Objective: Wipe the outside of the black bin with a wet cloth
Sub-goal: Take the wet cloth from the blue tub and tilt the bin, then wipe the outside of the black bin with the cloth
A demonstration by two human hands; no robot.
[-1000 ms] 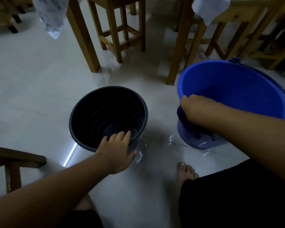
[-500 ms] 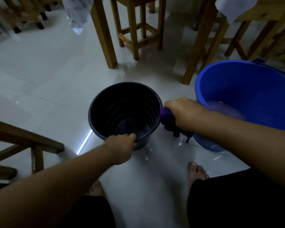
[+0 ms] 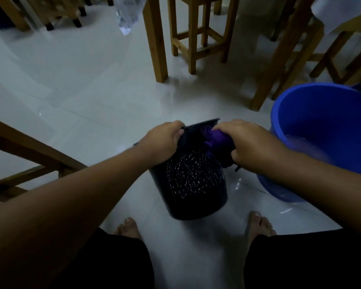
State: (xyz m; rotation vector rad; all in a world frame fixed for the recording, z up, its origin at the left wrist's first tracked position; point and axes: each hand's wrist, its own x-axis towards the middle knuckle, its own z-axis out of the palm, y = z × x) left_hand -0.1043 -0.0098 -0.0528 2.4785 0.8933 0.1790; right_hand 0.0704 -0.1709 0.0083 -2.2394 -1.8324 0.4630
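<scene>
**The bin is tipped over and the cloth is on its side**

Half a second ago the black bin (image 3: 193, 184) stood up straight on the floor with its open top facing up. Now it leans away from the person, so its outer side faces up and its bottom end points back at the two bare feet (image 3: 128, 227). The right hand has come across from beside the blue tub (image 3: 321, 126) and now sits on the bin.

The left hand (image 3: 163, 142) holds the bin's rim on the left. Its fingers are curled tight around the edge. The right hand (image 3: 252, 142) is closed around a bunched purple cloth (image 3: 214, 137) and presses it on the top part of the bin's side, just under the rim. A bit of cloth hangs out below the fist.

The bin sits on the pale floor (image 3: 92, 90) between the person's feet, with the blue tub just to its right. Its side is dark and shiny. Lots of tiny bright specks show on it below the cloth. I cannot tell if they are drops of water or little holes.

Wooden stool legs (image 3: 194, 34) stand farther back.
</scene>
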